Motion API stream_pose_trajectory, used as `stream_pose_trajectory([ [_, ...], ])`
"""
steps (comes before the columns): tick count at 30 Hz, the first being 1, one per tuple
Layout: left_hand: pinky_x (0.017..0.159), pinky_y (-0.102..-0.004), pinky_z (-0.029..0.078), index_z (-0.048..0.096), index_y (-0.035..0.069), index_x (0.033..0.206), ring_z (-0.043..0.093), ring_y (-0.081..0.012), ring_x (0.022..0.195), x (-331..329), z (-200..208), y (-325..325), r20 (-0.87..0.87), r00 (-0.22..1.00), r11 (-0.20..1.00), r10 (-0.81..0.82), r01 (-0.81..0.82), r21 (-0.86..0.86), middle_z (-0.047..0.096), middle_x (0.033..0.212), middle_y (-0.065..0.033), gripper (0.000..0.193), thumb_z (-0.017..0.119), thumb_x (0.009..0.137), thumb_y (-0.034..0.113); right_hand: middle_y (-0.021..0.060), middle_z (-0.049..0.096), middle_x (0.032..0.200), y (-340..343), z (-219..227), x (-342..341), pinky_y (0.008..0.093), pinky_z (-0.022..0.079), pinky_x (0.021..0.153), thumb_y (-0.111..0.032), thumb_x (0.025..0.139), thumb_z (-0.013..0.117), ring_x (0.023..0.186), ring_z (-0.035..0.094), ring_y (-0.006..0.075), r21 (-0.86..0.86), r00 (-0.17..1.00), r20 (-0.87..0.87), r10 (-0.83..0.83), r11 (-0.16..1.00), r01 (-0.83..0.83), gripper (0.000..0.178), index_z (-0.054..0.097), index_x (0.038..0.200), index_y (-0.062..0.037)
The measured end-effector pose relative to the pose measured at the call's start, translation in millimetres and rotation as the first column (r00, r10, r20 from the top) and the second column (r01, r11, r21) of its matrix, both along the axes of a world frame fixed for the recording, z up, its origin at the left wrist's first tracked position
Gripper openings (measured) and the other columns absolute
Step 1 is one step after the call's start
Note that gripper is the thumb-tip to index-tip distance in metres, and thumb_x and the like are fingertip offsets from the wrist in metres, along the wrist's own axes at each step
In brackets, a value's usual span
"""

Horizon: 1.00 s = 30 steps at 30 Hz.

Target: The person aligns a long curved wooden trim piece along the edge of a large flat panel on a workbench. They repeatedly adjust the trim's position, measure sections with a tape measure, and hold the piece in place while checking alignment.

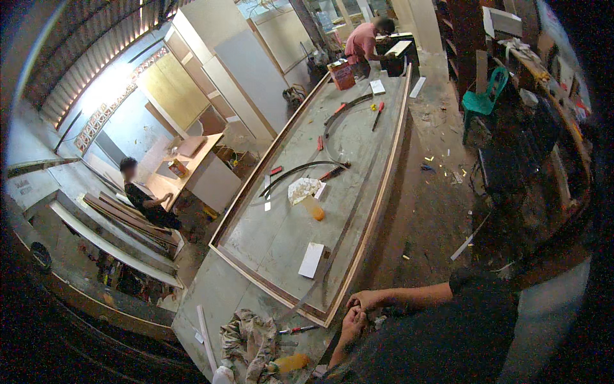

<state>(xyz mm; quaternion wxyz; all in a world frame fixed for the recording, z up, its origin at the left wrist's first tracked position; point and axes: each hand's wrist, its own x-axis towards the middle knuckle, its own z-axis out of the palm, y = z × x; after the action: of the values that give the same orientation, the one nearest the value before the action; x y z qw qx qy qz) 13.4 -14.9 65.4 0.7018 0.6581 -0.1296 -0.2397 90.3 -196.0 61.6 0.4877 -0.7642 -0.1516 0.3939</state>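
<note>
My right hand (365, 299) and my left hand (352, 324) meet close in front of my dark shirt, fingers pinched together. Whatever they hold, if anything, is too small and hidden to make out. Just left of them is the near corner of a long wooden frame (358, 269) lying on the grey-green worktable (217, 281). A red-and-black tool (299, 330) lies outside that corner. Beside it are a crumpled camouflage cloth (249, 339) and an orange bottle (291, 363). Inside the frame lies a white rectangular block (311, 260).
Farther up the tabletop are curved dark strips (300, 168), red-handled tools (378, 116), an orange-and-clear bottle (316, 208) and a red tin (342, 75). One person (363, 42) bends at the far end; another (144, 195) stands left at a bench. A green chair (486, 96) stands right.
</note>
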Motion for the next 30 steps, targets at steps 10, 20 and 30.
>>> stream_pose_trajectory([
  [10, 0.083, -0.0268, 0.05, 0.055, 0.005, 0.125, 0.062, -0.0107, 0.09, -5, -9, -4, -0.038, 0.987, 0.987, 0.158, -0.158, 0.004, 0.064, 0.107, -0.0023, 0.033, 0.067, 0.103, 0.027, 0.0174, 0.063, 0.136, -12, 13, -1, 0.0468, 0.048, 0.104, -0.052, 0.066, 0.092, 0.126, 0.059, 0.036, -0.07, 0.989, 0.143, 0.025, 0.997, -0.015, 0.091, 0.057, 0.141, -0.0131],
  [20, 0.073, -0.0252, 0.052, 0.069, 0.001, 0.127, 0.062, -0.0081, 0.084, -18, 62, -2, 0.046, 0.975, 0.922, 0.219, -0.222, 0.318, 0.072, 0.103, -0.0034, 0.031, 0.066, 0.103, 0.02, 0.0156, 0.054, 0.137, -11, 51, -18, 0.0596, 0.042, 0.105, -0.046, 0.061, 0.092, 0.13, 0.049, 0.0424, -0.317, 0.915, 0.369, 0.164, 0.947, -0.042, 0.1, 0.05, 0.148, -0.0211],
  [30, 0.064, -0.026, 0.05, 0.06, 0.004, 0.112, 0.061, -0.0106, 0.074, -10, 48, 19, -0.094, 0.988, 0.984, -0.123, 0.134, 0.121, 0.065, 0.09, -0.0012, 0.024, 0.073, 0.098, 0.02, 0.017, 0.053, 0.141, 2, 67, -31, 0.0557, 0.042, 0.106, -0.065, 0.056, 0.093, 0.13, 0.049, 0.0421, -0.244, 0.858, 0.33, 0.394, 0.913, -0.326, 0.112, 0.05, 0.149, -0.02],
])
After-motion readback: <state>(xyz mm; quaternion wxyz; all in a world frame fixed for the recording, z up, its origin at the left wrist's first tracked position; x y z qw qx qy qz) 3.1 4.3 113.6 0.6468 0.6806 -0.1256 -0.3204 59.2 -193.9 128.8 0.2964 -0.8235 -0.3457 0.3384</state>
